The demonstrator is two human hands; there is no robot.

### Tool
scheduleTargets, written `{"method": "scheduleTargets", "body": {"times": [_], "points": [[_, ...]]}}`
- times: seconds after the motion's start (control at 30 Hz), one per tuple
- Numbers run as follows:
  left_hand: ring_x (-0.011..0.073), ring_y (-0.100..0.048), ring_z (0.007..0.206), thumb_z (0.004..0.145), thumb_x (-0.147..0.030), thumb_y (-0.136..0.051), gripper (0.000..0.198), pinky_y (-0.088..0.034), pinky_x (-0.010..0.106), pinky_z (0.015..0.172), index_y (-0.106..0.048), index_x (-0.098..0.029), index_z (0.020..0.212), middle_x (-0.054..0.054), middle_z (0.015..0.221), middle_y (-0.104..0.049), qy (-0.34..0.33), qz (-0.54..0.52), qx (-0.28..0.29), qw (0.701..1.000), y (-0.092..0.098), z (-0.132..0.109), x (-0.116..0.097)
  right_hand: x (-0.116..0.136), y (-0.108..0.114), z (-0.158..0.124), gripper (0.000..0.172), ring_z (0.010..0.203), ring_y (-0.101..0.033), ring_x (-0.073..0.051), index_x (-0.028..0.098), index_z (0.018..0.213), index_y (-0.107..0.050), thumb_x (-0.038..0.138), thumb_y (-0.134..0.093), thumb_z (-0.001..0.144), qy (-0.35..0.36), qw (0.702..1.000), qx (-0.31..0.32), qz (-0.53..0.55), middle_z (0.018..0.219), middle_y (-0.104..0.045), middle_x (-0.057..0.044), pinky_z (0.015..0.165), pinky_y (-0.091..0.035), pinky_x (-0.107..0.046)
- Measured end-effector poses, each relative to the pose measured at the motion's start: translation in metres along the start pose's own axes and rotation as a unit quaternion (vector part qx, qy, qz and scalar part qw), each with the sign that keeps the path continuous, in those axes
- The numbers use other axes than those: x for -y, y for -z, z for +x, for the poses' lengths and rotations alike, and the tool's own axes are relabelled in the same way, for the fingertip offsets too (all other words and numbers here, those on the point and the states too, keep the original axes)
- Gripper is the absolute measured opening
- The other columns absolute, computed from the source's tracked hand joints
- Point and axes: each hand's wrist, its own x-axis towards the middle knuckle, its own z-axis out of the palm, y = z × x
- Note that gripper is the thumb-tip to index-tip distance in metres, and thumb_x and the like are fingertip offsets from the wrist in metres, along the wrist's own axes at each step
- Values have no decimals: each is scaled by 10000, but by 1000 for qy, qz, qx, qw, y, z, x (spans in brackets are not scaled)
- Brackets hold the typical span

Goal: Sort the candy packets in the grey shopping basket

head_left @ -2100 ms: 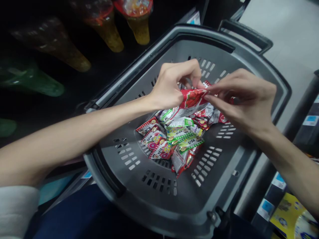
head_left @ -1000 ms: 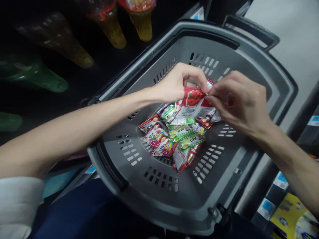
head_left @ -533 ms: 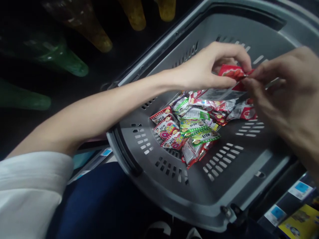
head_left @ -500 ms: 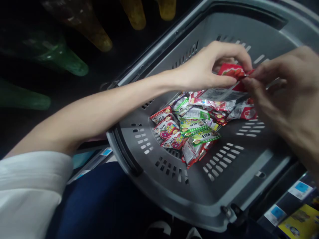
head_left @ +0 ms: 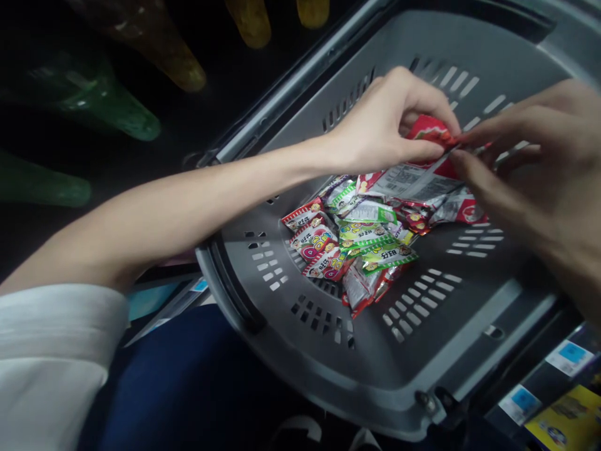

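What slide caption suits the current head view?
Left hand and right hand pinch a red packet over a gray basket of small packets.

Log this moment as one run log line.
left hand: holding red-and-silver glossy packet; right hand: pinching its edge; beneath: grey slotted plastic basket; inside: multicoloured glossy packets

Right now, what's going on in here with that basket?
Someone holds a red packet over a grey basket. The left hand's fingers grip its upper part; the right hand's fingers pinch it beside them. Whether it is torn open can't be made out. Below, small colourful packets lie piled in the basket.
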Motion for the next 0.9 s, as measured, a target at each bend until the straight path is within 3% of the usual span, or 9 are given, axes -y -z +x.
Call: {"method": "scheduleTargets", "body": {"times": [0.17, 0.4, 0.5, 0.6, 0.9], "points": [[210, -681, 917, 779, -267, -755, 213, -534, 340, 797, -805, -218, 981, 25, 946, -754, 8, -10, 1, 1000, -2, 1, 0, -1, 2, -1, 271, 725, -617, -198, 150, 1010, -787, 383, -736, 883, 8, 1000, 10, -3, 1000, -714, -153, 601, -451, -349], [207, -690, 912, 780, -244, -763, 221, -552, 312, 766, -794, -183, 990, 44, 923, -755, 0, -2, 1, 1000, -7, 1, 4, -3, 0, 1, 72, 636, -618, -138, 209, 886, -744, 241, -779, 833, 2, 1000, 13, -2, 891, -718, -70, 560, -420, -295], [188, -685, 884, 770, -224, -754, 231, -554, 298, 759, -785, -149, 987, 58, 909, -748, -13, -24, -1, 1000, -9, 0, 7, -3, -1, 1, 3, 615, -593, -118, 180, 860, -735, 178, -734, 858, 27, 1000, 14, -2, 839, -694, -57, 549, -407, -280], [164, -678, 815, 771, -221, -743, 244, -557, 298, 730, -774, -128, 995, 71, 881, -738, -12, -56, 3, 998, -10, 0, 10, -4, -1, 0, 44, 616, -576, -115, 160, 856, -725, 185, -706, 886, 39, 999, 20, -6, 809, -677, -46, 540, -389, -271], [152, -677, 757, 776, -249, -752, 248, -591, 355, 764, -763, -140, 998, 73, 849, -717, 33, -125, 41, 991, -14, 0, 20, -2, -3, -3, 38, 618, -567, -140, 195, 848, -744, 221, -717, 846, -47, 998, 49, 10, 824, -690, -24, 568, -393, -301]]}}
